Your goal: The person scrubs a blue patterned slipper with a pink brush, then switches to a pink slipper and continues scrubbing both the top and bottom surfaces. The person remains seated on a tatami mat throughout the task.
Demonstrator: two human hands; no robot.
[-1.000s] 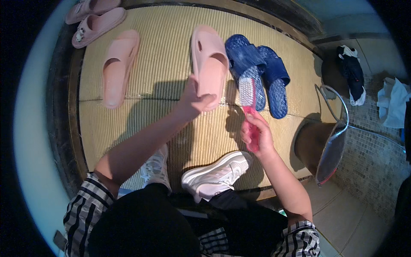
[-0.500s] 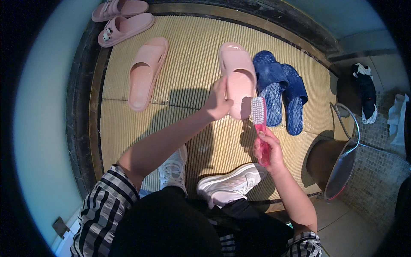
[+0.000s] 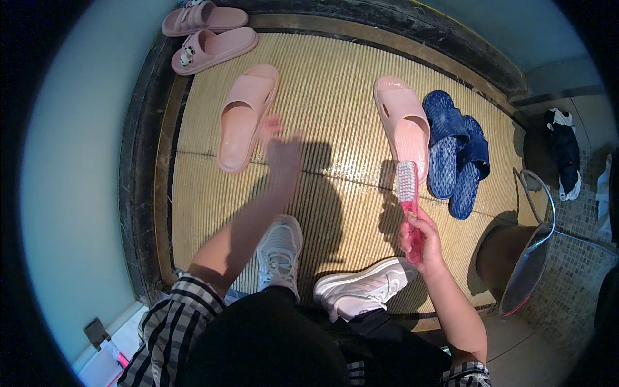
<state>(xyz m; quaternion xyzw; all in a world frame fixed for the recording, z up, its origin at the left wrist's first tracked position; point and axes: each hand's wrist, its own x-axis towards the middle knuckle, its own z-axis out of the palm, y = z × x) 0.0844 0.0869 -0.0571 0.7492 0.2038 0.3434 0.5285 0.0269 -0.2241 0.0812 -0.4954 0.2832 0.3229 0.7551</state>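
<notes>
My right hand (image 3: 423, 242) grips the pink handle of a scrubbing brush (image 3: 407, 182). The white bristles face up, and its head overlaps the heel of a wet-looking pink slipper (image 3: 408, 137); contact between them cannot be made out. Blurred by motion, my left hand (image 3: 280, 143) is beside the inner edge of another pink slipper (image 3: 236, 143), its fingers apart and nothing visible in them. Whether it touches that slipper is unclear. Both slippers lie sole down, toes pointing away from me.
Blue slippers (image 3: 445, 151) lie right of the pink one. More pink slippers (image 3: 216, 50) rest at the far left corner. A tilted bucket (image 3: 512, 264) with a hose stands at right, near dark cloth (image 3: 564, 155). My white shoes (image 3: 364, 287) are on the ribbed mat (image 3: 322, 84).
My left hand has left the right pink slipper and swung left to the other one. My right hand still holds the brush. The whole view has shifted slightly.
</notes>
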